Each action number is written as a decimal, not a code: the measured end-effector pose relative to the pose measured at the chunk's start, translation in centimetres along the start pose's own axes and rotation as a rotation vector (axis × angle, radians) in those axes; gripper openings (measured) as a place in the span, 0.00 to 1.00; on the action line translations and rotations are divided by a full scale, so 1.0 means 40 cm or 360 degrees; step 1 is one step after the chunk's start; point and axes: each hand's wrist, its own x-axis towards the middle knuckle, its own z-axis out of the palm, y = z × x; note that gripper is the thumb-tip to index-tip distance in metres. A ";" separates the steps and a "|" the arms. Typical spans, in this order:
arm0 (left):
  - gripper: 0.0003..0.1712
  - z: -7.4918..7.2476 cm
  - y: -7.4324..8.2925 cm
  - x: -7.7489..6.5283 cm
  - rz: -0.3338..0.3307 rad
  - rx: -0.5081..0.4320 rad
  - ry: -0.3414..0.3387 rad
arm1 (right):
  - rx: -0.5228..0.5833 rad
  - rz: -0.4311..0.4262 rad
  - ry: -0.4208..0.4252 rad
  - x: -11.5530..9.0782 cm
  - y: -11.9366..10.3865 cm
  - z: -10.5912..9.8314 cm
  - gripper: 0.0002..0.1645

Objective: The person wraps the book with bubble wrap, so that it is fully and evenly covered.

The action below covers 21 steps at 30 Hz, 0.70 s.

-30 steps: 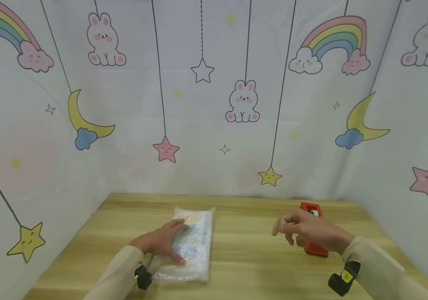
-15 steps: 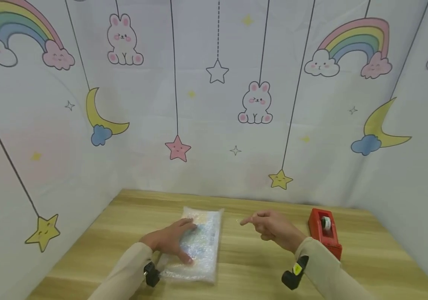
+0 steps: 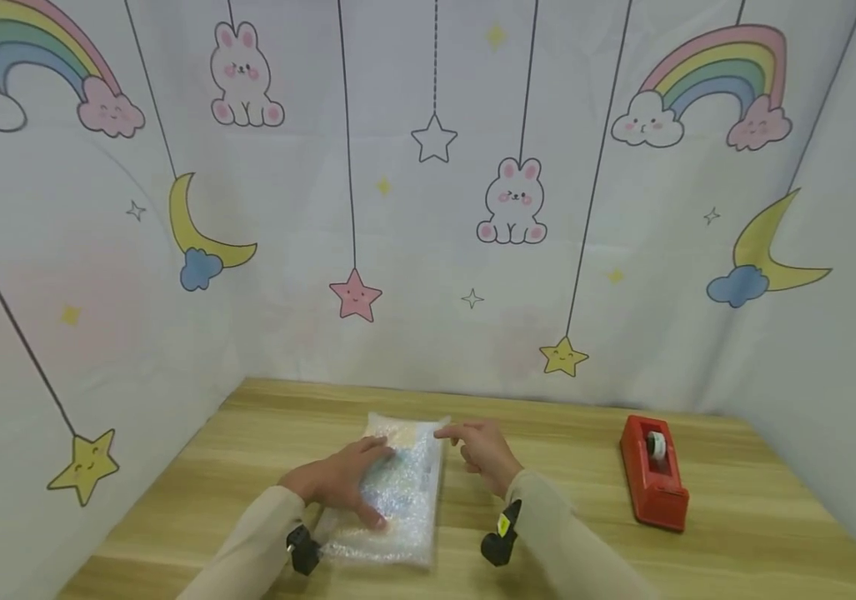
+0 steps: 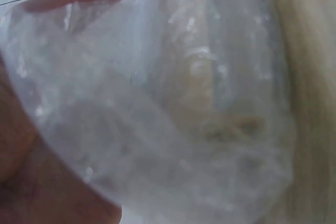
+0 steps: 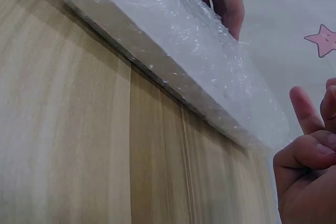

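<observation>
A flat box-like package in bubble wrap (image 3: 416,508) lies on the table, with coloured patches showing faintly through the wrap. My left hand (image 3: 341,479) rests on its left side, thumb and fingers spread. Loose bubble wrap (image 4: 131,145) fills much of the left wrist view. At the package's far right corner, the index finger of my right hand (image 3: 489,457) points out straight at the edge; its other fingers are bent. In the right wrist view this hand (image 5: 307,182) appears beside the wrap's end. I cannot tell whether anything clings to its fingertip.
A red tape dispenser (image 3: 656,492) with a small white-cored tape roll (image 3: 656,446) stands on the right of the wooden table (image 3: 563,517). White curtains (image 3: 412,217) printed with rabbits, stars and rainbows enclose the back and sides.
My right hand has moved left from beside the tape dispenser to the package's far right corner. Earlier, a faint clear glint showed by its fingertip. My left hand stays on the package.
</observation>
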 end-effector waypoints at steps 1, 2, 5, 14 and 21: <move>0.61 -0.001 -0.001 0.002 0.0006 0.0008 0.0001 | -0.0014 0.0002 0.0002 0.005 0.001 0.009 0.16; 0.61 -0.001 -0.001 0.003 0.0008 0.0013 0.0002 | -0.0036 -0.0006 0.0008 0.008 0.003 0.019 0.15; 0.61 0.001 0.000 0.003 0.0012 0.0016 0.0009 | -0.0126 -0.0015 0.0015 0.018 0.005 0.045 0.16; 0.62 -0.002 0.001 0.004 0.0035 0.0053 0.0021 | -0.0286 -0.0052 0.0056 0.037 -0.007 0.111 0.21; 0.61 -0.005 0.001 0.007 0.0046 0.0040 0.0018 | -0.0221 -0.0061 0.0065 0.053 0.004 0.143 0.20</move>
